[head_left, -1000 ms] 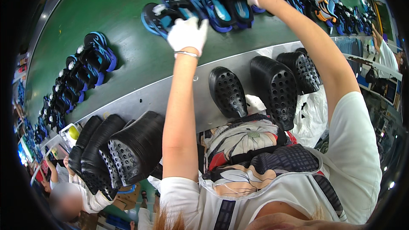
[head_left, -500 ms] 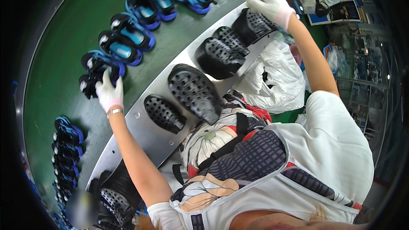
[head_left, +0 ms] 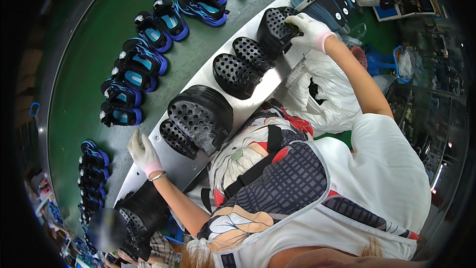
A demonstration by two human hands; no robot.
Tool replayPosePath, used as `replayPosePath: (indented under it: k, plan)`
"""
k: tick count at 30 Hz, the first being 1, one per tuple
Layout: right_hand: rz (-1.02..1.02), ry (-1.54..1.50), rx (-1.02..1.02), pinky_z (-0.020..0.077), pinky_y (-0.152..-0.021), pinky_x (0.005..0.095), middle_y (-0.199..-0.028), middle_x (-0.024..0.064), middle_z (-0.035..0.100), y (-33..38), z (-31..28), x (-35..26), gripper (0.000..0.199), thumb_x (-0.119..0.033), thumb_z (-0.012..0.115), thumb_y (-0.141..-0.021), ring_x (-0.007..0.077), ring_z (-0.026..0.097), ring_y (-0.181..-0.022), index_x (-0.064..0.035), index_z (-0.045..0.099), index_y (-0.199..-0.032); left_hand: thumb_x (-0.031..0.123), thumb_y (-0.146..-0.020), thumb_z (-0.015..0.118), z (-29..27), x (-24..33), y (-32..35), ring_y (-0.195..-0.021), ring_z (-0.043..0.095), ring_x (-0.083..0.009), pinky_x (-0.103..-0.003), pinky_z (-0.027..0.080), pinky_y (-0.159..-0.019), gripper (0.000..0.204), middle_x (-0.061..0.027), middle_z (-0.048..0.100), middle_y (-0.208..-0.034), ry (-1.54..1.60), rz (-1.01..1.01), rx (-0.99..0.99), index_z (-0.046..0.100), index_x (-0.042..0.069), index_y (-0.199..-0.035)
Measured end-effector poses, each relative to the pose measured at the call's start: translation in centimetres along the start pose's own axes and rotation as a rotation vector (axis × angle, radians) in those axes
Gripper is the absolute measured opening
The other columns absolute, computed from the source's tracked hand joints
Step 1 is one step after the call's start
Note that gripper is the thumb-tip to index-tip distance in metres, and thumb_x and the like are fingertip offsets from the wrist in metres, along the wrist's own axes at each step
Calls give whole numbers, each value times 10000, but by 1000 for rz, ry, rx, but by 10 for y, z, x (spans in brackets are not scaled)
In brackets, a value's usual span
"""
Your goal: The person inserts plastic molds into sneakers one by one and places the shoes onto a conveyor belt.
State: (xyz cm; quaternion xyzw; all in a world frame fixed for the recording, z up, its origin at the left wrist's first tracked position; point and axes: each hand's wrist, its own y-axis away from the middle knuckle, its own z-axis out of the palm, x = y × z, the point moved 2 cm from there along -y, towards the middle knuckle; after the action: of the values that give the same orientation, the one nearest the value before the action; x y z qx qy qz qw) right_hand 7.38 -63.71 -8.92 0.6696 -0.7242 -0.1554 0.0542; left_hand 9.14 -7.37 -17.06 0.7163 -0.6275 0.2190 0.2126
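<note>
The left arm (head_left: 181, 206) slants up and leftward, bare along the forearm, with a narrow bracelet (head_left: 157, 176) around the wrist; the white-gloved left hand (head_left: 144, 156) holds its fingers loosely spread, tips pointing upward. The right arm (head_left: 358, 78), bare below a short white sleeve (head_left: 391, 154), reaches up and toward the left, and the white-gloved right hand (head_left: 311, 32) is stretched farther forward, fingers bent and pointing leftward
</note>
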Motion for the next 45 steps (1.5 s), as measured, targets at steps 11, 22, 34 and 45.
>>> replayPosePath:
  k: [11, 22, 34, 45]
  plan:
    - [-94, -215, 48, 504, -793, 305, -1019, 85, 535, 1, -68, -28, 538, -201, 769, -669, 195, 575, -861, -25, 533, -1120, 232, -944, 536, -13, 24, 9, -961, 599, -188, -314, 480, -837, 364, -123, 606, -1134, 392, -123, 84, 590, 5, -1224]
    - [-830, -574, -275, 499, -797, 333, -984, 137, 586, -24, -63, -318, 522, -320, 733, -739, 273, 606, -913, -7, 567, -1124, 453, -947, 491, -30, 132, -12, -970, 611, -270, -418, 512, -867, 470, -170, 603, -1125, 1887, -421, -419, 504, 65, -1212]
    - [-602, -342, -541, 493, -665, 354, -743, 184, 631, -53, 21, -460, 452, -432, 588, -825, 272, 624, -680, 10, 624, -915, 264, -975, 500, -31, -13, -30, -856, 560, -116, -276, 476, -775, 345, -45, 617, -949, 1443, -414, 353, 574, -15, -1163]
    - [-662, 376, -458, 511, -805, 417, -881, 222, 664, -148, 67, -547, 489, -431, 494, -832, 370, 643, -875, 16, 652, -951, 189, -836, 635, -2, -78, -35, -958, 616, -323, -378, 487, -864, 219, -163, 638, -1033, 343, -166, 449, 673, 30, -981]
